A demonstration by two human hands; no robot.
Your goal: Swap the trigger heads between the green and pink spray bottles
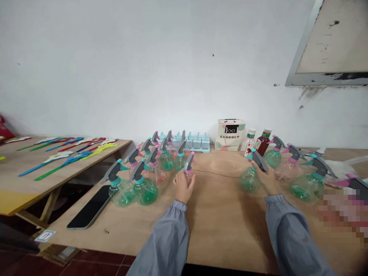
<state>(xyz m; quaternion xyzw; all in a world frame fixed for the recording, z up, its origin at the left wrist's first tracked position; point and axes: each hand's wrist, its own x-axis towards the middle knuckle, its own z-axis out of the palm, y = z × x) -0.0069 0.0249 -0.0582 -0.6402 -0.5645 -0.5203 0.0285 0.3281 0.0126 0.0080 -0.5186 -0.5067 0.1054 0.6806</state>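
My left hand [184,187] is closed around a pink spray bottle [189,173] with a grey trigger head, at the right end of a group of bottles. My right hand [264,177] grips a green spray bottle [249,180] near its turquoise and grey head; its fingers are partly hidden behind the neck. Left of my left hand stand several more bottles, among them a green spray bottle [146,191] and a pink spray bottle [156,173]. Beyond my right hand are others, such as a green spray bottle [307,187] and a pink spray bottle [287,169].
A black phone [89,209] lies at the table's left edge. Along the wall stand a light blue rack [201,142], a paper bag [230,136] and two sauce bottles [263,142]. Colourful hand-shaped sticks [54,166] cover another table at left. A blurred patch hides things at far right.
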